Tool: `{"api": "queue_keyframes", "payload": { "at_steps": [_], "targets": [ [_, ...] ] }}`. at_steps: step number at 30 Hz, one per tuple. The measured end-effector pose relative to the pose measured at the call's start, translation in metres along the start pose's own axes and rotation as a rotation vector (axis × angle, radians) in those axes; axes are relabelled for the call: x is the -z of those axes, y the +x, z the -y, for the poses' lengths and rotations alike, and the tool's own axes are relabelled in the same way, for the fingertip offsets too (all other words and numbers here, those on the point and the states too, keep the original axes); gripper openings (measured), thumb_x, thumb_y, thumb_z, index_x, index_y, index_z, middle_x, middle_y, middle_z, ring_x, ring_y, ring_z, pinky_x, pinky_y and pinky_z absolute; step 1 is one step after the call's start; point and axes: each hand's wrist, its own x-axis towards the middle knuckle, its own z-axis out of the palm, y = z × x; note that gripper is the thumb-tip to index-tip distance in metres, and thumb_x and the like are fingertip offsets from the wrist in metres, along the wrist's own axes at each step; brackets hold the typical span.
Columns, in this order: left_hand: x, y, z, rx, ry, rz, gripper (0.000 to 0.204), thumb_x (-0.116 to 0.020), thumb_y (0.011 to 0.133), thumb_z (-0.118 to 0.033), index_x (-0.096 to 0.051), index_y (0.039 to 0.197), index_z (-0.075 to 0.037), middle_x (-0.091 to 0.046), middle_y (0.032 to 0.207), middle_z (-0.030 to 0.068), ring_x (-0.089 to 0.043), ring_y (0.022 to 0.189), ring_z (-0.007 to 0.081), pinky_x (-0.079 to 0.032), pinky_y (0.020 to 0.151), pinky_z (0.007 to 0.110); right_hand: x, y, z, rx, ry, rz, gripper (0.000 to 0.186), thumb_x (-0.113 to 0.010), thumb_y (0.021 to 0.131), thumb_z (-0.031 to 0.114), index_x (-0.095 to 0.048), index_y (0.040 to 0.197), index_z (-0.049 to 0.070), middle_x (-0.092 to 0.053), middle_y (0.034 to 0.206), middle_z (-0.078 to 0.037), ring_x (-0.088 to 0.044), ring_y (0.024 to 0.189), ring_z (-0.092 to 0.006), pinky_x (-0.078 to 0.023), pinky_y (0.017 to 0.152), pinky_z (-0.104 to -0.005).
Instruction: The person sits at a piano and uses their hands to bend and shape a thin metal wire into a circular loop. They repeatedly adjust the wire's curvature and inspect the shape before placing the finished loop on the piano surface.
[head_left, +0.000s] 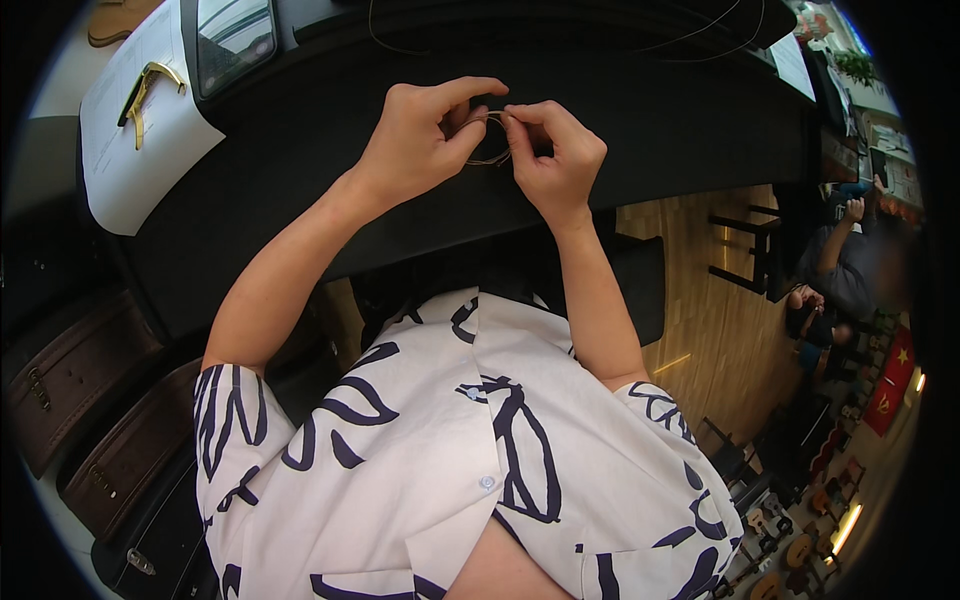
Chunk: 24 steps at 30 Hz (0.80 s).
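Over the black table, both my hands are raised close together around a thin, pale coiled string, which looks like a guitar string wound into a small ring. My left hand grips the coil's left side between thumb and curled fingers, its index finger reaching out above. On the right side, thumb and forefinger of my right hand pinch the string near the top of the ring. The string's exact ends are too fine to make out.
At the far left, a gold capo lies on white paper, beside a dark glossy tablet-like thing. Thin loose wires cross the table's far side. Brown cases stand at left. People, stools and hanging guitars are at right.
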Motion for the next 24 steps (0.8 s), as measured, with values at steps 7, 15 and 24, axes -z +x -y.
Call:
{"api": "queue_keyframes", "payload": {
  "at_steps": [7,15,24],
  "targets": [
    [0.020,0.006,-0.014,0.372,-0.358,0.347,0.025,-0.067,0.097,-0.020,-0.071,0.106,0.003,-0.059,0.064,0.0022,-0.052,0.048,0.0063,-0.037,0.045,0.019,-0.001,-0.004,0.002,0.128,-0.099,-0.074,0.012,-0.076,0.080,-0.004,-0.069,0.088,0.002,-0.069,0.074,-0.007,-0.068,0.057,-0.0152,-0.052,0.050,-0.0239],
    [0.025,0.008,-0.003,0.572,-0.708,0.532,0.035,-0.069,0.098,-0.032,-0.068,0.092,0.002,-0.059,0.068,0.0039,-0.041,0.045,0.0031,-0.027,0.042,0.019,-0.003,-0.008,0.002,0.265,-0.106,-0.089,0.017,-0.078,0.077,-0.005,-0.069,0.090,0.002,-0.071,0.078,-0.008,-0.069,0.060,-0.0188,-0.054,0.050,-0.0255],
    [0.023,0.004,0.000,0.614,-0.799,0.357,0.024,-0.065,0.101,-0.025,-0.066,0.098,-0.001,-0.059,0.074,0.0025,-0.035,0.047,0.0012,-0.022,0.044,0.019,0.000,0.000,-0.001,0.137,-0.022,-0.030,0.013,-0.079,0.081,-0.001,-0.073,0.092,0.003,-0.072,0.079,-0.008,-0.071,0.064,-0.0191,-0.056,0.054,-0.0252]
  ]
}}
